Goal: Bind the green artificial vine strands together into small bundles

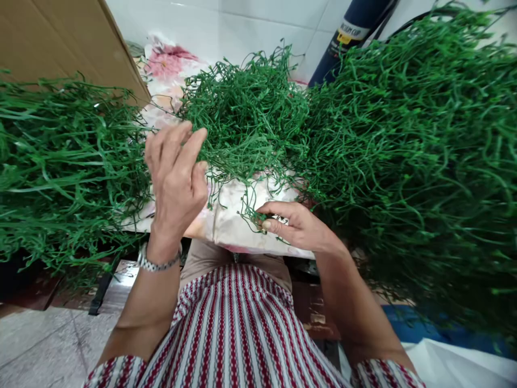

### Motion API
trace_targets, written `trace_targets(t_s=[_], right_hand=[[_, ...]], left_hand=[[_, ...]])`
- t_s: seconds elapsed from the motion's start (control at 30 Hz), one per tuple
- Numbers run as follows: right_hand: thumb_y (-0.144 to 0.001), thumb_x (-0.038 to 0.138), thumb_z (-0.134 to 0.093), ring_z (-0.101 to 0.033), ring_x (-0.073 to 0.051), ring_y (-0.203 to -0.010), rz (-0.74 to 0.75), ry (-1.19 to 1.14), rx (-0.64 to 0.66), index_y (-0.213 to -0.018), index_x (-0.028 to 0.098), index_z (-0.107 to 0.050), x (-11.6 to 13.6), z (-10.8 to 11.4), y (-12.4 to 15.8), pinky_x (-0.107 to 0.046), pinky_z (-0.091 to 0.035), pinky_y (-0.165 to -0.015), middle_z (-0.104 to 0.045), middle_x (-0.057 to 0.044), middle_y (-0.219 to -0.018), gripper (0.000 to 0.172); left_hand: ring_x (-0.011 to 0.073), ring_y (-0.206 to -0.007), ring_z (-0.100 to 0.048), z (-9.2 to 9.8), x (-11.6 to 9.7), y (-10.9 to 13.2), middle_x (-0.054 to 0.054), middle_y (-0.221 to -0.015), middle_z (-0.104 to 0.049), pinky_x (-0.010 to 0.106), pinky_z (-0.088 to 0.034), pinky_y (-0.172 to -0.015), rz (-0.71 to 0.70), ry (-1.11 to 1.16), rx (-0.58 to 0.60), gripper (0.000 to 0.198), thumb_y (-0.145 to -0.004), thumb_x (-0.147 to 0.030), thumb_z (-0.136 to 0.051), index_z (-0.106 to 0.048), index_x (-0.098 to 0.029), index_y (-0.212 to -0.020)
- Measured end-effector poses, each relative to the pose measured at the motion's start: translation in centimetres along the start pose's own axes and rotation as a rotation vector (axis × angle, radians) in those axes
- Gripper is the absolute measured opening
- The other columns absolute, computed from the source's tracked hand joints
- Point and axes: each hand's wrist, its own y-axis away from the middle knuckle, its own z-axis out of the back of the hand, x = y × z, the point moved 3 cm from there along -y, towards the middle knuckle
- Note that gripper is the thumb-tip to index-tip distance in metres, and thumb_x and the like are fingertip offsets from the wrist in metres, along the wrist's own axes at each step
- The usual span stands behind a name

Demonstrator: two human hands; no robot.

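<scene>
My right hand (299,226) pinches a small cluster of thin green stems (252,215), apparently artificial plastic greenery, between thumb and forefinger above the front of the floral tablecloth (232,226). To the left, my left hand (175,167) is raised with its fingers loosely bent and apart, and nothing shows in it. It hovers between the left heap of green stems (72,167) and the middle heap (246,113). A silver watch or bracelet (159,264) circles my left wrist.
A large heap of similar green stems (424,145) rises on the right. Behind stand a cardboard box (68,43) at left and a dark blue cylinder (343,43) labelled "VACUUM CUP". White tiles (250,21) line the back wall. White sheeting (456,366) lies at lower right.
</scene>
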Motion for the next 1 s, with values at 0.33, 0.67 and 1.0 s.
trace_targets(t_s=[0.33, 0.67, 1.0], right_hand=[[-0.088, 0.028, -0.046, -0.059, -0.011, -0.075, 0.022, -0.072, 0.031, -0.099, 0.011, -0.061, -0.7, -1.5, -0.8, -0.022, -0.047, -0.069, -0.065, -0.004, -0.085, 0.025], [-0.085, 0.032, -0.053, -0.055, -0.02, -0.101, 0.119, 0.502, -0.35, -0.111, 0.017, -0.057, 1.6, 1.3, 2.8, -0.035, -0.043, -0.091, -0.061, -0.01, -0.106, 0.03], [-0.084, 0.013, -0.044, -0.052, -0.021, -0.097, 0.086, 0.568, -0.282, -0.104, 0.017, -0.058, -0.4, -2.8, 3.0, -0.039, -0.041, -0.088, -0.061, -0.009, -0.103, 0.025]], left_hand=[[0.0141, -0.078, -0.055, -2.1, -3.2, 6.2, 0.004, -0.079, -0.058, 0.026, -0.045, -0.069, 0.19, 0.548, 0.263, 0.007, -0.081, -0.016, -0.052, -0.058, -0.016, -0.084], [0.0119, -0.067, -0.05, -1.6, -2.1, 8.1, 0.001, -0.071, -0.053, 0.024, -0.04, -0.06, 0.521, 0.687, 0.107, 0.009, -0.075, -0.018, -0.057, -0.055, -0.016, -0.067], [0.0118, -0.064, -0.055, -2.3, -2.0, 9.0, 0.002, -0.073, -0.058, 0.022, -0.046, -0.054, 0.642, 0.988, 0.165, 0.009, -0.072, -0.024, -0.064, -0.059, -0.016, -0.071]])
